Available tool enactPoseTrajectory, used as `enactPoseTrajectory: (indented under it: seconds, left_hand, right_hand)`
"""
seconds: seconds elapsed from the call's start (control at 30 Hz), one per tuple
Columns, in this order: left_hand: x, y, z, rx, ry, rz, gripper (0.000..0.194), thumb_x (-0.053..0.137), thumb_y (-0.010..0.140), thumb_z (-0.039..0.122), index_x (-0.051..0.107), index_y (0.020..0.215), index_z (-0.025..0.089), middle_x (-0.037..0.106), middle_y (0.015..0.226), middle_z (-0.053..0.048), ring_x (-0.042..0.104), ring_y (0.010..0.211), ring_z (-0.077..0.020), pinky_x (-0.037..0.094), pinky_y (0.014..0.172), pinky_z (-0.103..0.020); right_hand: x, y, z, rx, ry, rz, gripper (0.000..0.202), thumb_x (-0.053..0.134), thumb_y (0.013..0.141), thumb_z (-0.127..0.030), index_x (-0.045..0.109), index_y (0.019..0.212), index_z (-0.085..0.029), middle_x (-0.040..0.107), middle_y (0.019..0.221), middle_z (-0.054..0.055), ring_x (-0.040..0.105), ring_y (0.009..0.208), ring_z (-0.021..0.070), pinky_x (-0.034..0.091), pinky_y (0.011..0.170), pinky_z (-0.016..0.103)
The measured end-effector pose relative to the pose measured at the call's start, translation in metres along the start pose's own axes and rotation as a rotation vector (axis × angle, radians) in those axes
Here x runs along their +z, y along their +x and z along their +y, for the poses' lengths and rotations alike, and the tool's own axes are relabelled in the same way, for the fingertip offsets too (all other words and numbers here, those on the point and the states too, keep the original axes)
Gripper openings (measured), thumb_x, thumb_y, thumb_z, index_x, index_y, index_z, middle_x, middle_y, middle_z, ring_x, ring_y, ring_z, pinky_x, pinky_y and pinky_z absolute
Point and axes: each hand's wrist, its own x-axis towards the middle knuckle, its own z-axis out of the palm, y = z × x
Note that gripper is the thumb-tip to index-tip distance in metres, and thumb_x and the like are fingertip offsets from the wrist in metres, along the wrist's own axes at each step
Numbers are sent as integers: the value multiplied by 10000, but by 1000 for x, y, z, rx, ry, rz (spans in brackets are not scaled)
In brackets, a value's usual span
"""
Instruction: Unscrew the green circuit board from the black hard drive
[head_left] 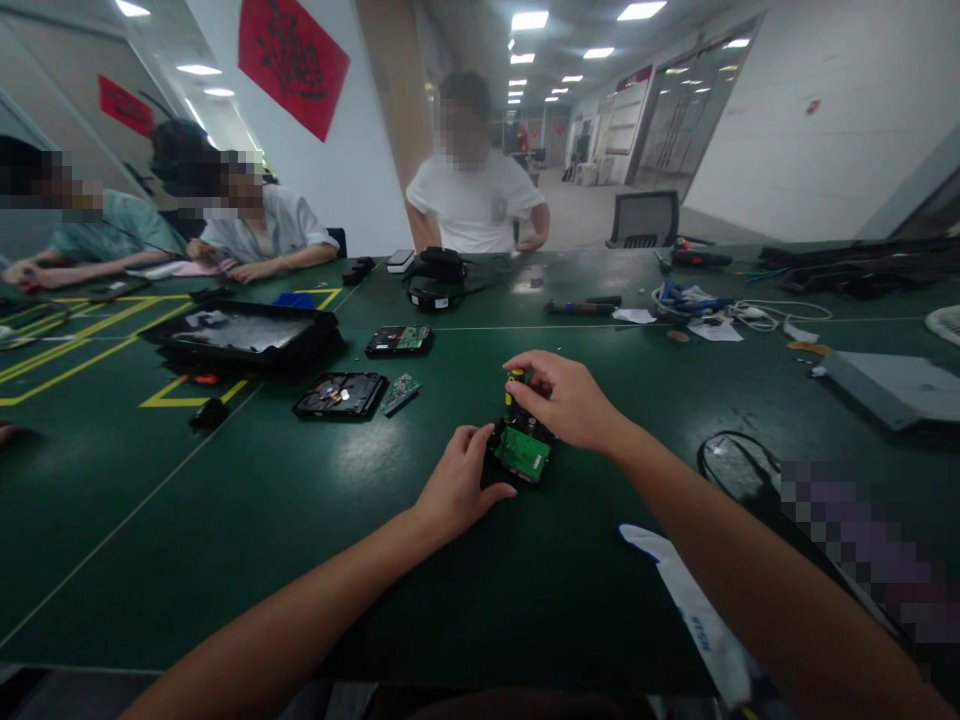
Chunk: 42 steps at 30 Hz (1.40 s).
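Note:
In front of me on the green table lies a small hard drive with a green circuit board (525,454) facing up. My left hand (456,478) holds the drive at its left side, fingers at the far corner and thumb along the near edge. A short yellow-and-black screwdriver (511,392) stands upright over the drive's far end, its tip hidden. Around its handle my right hand (564,402) is closed, thumb and fingers pinching it near the top. A loose circuit board (402,392) lies to the left, beside a black drive case (341,396).
Another hard drive (399,341) lies farther back. A large black tray-like housing (244,335) sits at left. Tools (583,307) and cables (757,314) lie toward the far right, near a grey metal box (892,385). A white bag (686,600) is under my right forearm. Several people sit around the table.

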Motion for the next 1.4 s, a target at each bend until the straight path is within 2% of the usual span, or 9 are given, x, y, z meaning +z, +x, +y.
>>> enactPoseTrajectory:
  seconds: [0.1, 0.33, 0.47, 0.63, 0.83, 0.97, 1.07, 1.2, 1.4]
  left_hand:
    - [0, 6, -4, 36, -13, 11, 752, 757, 868, 351, 360, 1503, 269, 450, 1436, -126, 596, 1262, -327, 587, 1015, -513]
    - [5, 16, 6, 88, 17, -9, 901, 753, 869, 426, 199, 1566, 286, 381, 1480, -150, 658, 1164, -331, 637, 906, -518]
    - [15, 26, 11, 63, -2, 16, 1002, 780, 843, 412, 121, 1585, 279, 393, 1450, -159, 675, 1146, -332, 633, 908, -511]
    - [32, 45, 11, 43, 40, 100, 917, 720, 888, 344, 128, 1576, 215, 413, 1427, -182, 647, 1215, -345, 608, 946, -477]
    - [24, 54, 5, 15, 116, 55, 1006, 751, 845, 502, 146, 1596, 218, 429, 1475, -194, 658, 1200, -367, 596, 929, -495]
    - [4, 75, -15, 296, 183, -77, 1086, 765, 743, 713, 293, 1577, 203, 426, 1563, -204, 414, 1466, -436, 357, 1201, -611]
    - [-1, 96, -30, 440, 169, -195, 1144, 739, 746, 747, 251, 1607, 172, 332, 1655, -219, 261, 1563, -408, 231, 1263, -613]
    - [1, 107, -39, 453, 186, -198, 1049, 674, 811, 738, 289, 1596, 161, 352, 1657, -207, 297, 1563, -360, 173, 1286, -586]
    - [5, 91, -31, 313, 278, -65, 1106, 653, 695, 889, 458, 1469, 124, 498, 1546, -233, 428, 1483, -389, 225, 1272, -561]
  right_hand:
    - [-2, -2, 0, 3, 0, -11, 250, 624, 969, -291, 683, 1193, -199, 714, 1045, 64, 620, 819, 168, 480, 739, 321]
    - [-2, 2, 4, 14, -18, -14, 250, 634, 964, -282, 697, 1188, -190, 713, 1023, 62, 618, 807, 160, 480, 740, 316]
    - [-7, 4, 8, -5, -41, -20, 249, 653, 951, -293, 700, 1180, -208, 712, 1063, 60, 627, 833, 166, 484, 756, 318]
    - [-12, 8, 17, 16, -93, 42, 258, 645, 949, -287, 695, 1197, -234, 711, 1107, 62, 637, 872, 184, 502, 769, 331]
    - [-11, 11, 22, 33, -135, 68, 285, 645, 943, -276, 677, 1218, -213, 720, 1158, 79, 656, 900, 199, 519, 784, 348]
    - [-11, 9, 20, 42, -137, 77, 328, 653, 932, -278, 645, 1247, -185, 721, 1180, 97, 661, 893, 205, 524, 788, 357]
    - [-12, 9, 20, 55, -130, 66, 316, 650, 931, -274, 645, 1232, -181, 723, 1158, 96, 661, 882, 203, 522, 773, 351]
    - [-14, 8, 20, 53, -129, 56, 275, 636, 941, -277, 664, 1202, -194, 724, 1150, 85, 657, 885, 197, 520, 774, 344]
    - [-12, 11, 23, 56, -107, 80, 304, 647, 929, -265, 672, 1222, -188, 705, 1174, 87, 650, 879, 187, 530, 783, 340]
